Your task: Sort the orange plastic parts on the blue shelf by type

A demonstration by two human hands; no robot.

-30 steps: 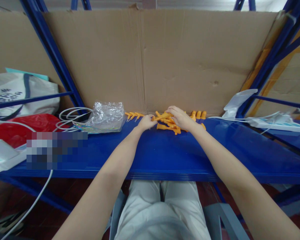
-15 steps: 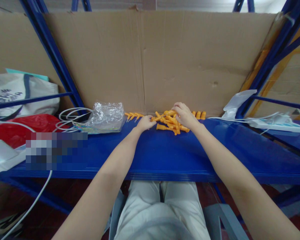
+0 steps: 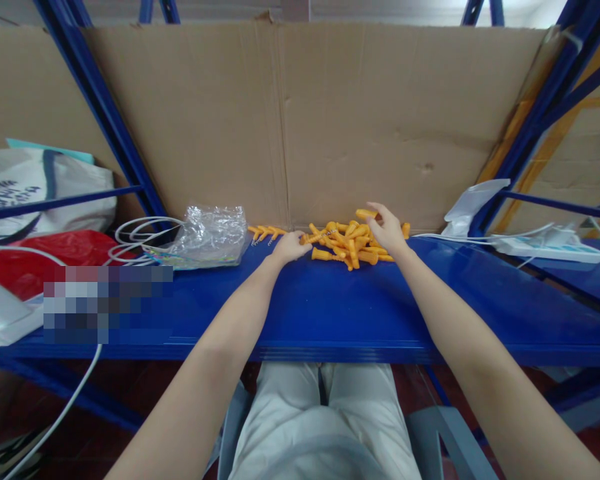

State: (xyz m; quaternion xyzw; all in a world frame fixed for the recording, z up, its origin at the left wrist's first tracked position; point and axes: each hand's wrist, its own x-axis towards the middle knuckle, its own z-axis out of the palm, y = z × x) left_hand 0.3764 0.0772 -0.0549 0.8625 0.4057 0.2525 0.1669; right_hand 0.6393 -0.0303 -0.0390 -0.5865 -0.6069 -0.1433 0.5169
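Observation:
Several orange plastic pieces (image 3: 353, 252) lie in a loose pile on the blue table, near the cardboard at the back. My left hand (image 3: 291, 247) is closed on an orange piece with a metal spiral (image 3: 311, 239) at the pile's left edge. Above the right part of the pile, my right hand (image 3: 383, 223) pinches an orange piece (image 3: 366, 214). Left of my left hand are several orange pieces with metal spirals (image 3: 265, 232), lying in a row.
A clear plastic bag (image 3: 213, 233) lies left of the row. Further left are a white cable (image 3: 135, 233), a red bag (image 3: 80, 250) and a cloth bag (image 3: 80, 190). At the right, a white power strip (image 3: 555, 248) lies near a blue upright.
My right hand has moved right and lifted a little, with an orange piece now showing between its fingers. More of the pile is uncovered. My left hand has barely moved.

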